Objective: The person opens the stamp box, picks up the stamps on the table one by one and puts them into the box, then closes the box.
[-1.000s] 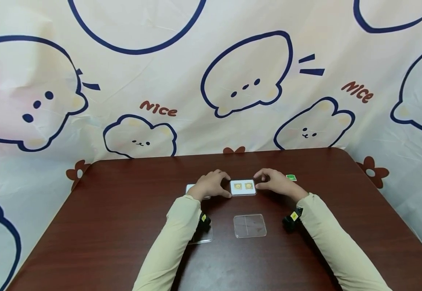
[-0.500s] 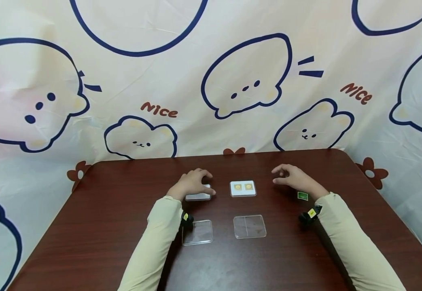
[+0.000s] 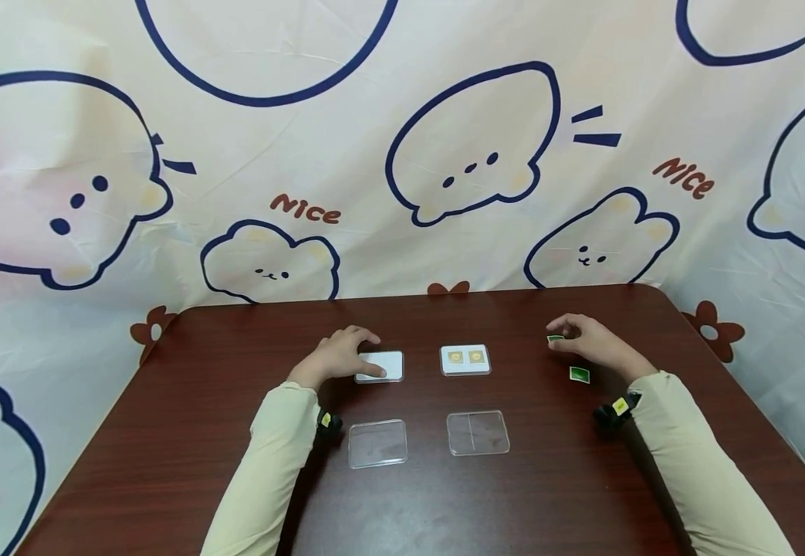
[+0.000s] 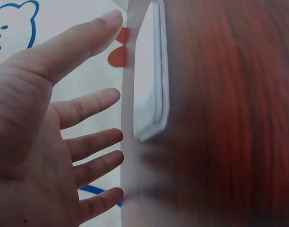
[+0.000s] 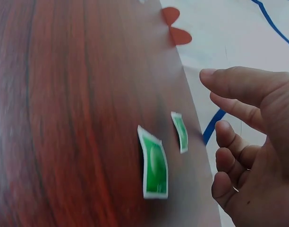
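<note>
My left hand [image 3: 335,357] hovers beside a flat white case [image 3: 390,360] at the left. In the left wrist view its fingers are spread and relaxed, apart from the case [image 4: 149,80], with nothing held. Two small green cards with pale borders lie at the right. My right hand [image 3: 595,345] is over the far green card [image 3: 554,338], partly covering it; the nearer green card [image 3: 579,375] lies below the hand. In the right wrist view the right hand [image 5: 262,142] has loosely bent fingers, thumb and fingertips apart, and it holds nothing.
Between the hands lies a white case with two gold squares [image 3: 465,360]. Closer in are two clear plastic lids, a left lid [image 3: 377,443] and a right lid [image 3: 478,432] with a line across it. A patterned cloth [image 3: 360,139] hangs behind the brown table [image 3: 402,510].
Both hands have moved apart from the gold-square case, the left hand leftward past the white case, the right hand rightward over the green cards. The cases and lids stay in place.
</note>
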A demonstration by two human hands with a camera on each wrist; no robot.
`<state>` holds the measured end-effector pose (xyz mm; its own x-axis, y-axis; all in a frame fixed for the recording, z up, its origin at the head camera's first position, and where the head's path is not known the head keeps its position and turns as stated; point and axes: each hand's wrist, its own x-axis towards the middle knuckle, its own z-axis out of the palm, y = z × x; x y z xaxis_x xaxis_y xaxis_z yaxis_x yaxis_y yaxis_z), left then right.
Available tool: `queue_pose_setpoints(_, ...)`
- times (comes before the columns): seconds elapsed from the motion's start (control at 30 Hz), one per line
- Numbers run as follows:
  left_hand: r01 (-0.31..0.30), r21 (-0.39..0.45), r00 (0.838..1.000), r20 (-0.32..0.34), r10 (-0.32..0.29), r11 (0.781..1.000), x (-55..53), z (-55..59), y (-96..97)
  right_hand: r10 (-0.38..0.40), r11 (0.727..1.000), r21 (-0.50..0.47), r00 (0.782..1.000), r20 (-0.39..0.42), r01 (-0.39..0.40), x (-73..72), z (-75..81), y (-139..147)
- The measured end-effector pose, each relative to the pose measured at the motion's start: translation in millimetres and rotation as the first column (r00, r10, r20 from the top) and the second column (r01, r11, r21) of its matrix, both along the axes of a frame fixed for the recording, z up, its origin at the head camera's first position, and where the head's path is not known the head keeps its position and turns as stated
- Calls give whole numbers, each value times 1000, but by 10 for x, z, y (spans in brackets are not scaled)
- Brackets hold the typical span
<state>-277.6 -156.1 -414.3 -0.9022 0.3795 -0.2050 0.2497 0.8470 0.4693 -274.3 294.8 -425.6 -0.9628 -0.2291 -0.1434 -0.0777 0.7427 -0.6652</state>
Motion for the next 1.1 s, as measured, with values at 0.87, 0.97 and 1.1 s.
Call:
queue_pose_setpoints(0.87, -15, 58, 999, 48, 12, 998, 21, -119, -340, 23, 999, 47, 999, 35, -24, -85, -93, 140)
queue_pose_setpoints(0.97, -9, 50, 999, 44, 7, 999, 17, -137, -346, 25, 998, 49, 999, 30, -27, -75, -84, 124)
queue_pose_setpoints(1.1, -11, 54, 999, 47, 8, 998, 23, -159, -353, 23, 998, 64, 999, 34, -25, -69, -90, 112)
